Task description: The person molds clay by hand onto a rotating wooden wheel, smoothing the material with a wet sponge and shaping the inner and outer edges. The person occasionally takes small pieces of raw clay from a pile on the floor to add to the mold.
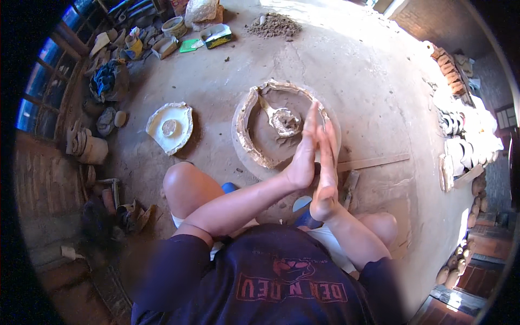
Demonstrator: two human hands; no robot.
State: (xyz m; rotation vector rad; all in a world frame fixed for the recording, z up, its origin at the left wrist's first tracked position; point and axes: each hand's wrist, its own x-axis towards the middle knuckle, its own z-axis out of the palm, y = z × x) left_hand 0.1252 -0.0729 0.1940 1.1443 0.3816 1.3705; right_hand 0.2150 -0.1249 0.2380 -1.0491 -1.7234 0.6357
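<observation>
My left hand (302, 155) and my right hand (327, 168) face each other palm to palm over the right rim of a large round mould, fingers straight; whether they touch is unclear. Neither holds anything visible. The mould's rough cream-coloured ring (246, 130) rests on a round grey base on the floor, with grey-brown material inside and a lumpy pale piece (285, 121) with a stem reaching the upper left of the ring. To the left lies a separate white plaster piece (157, 132) with a round raised centre.
A long flat board (379, 161) lies right of the mould. A soil heap (273, 25), boxes (215, 35) and buckets (173, 27) sit at the back. Stacked white pieces (463, 154) line the right side; a window (40, 92) and clutter (105, 81) line the left.
</observation>
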